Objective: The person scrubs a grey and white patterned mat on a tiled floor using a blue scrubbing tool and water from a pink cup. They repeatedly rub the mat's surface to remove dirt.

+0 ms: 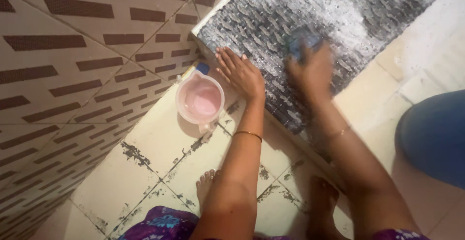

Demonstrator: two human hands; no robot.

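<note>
Grey textured mat lies flat on the floor across the upper centre of the frame, running toward the upper right; white soapy foam spread over its upper-right part; the mat's near corner reaches down past centre.

Right hand rests on the mat at upper centre, blurred; fingers curled around a blue scrubbing thing, brush or sponge I cannot tell; grip closed on it, pressed to the mat surface.

Left hand lies flat, fingers spread wide and holding nothing, fingertips at the mat's left edge, palm on the mat's corner; thin gold bangle on that forearm; another thin one on the right wrist.

Just left of the left hand, a pink plastic jug stands upright on the cream floor tiles, close to the hand but I cannot tell whether touching; a small blue piece shows beside its rim.

Tiles carry dark stains along the joints; brown-dashed wall tiles fill the left of the frame; bare feet at the bottom centre; a blue rounded object at the right edge.
</note>
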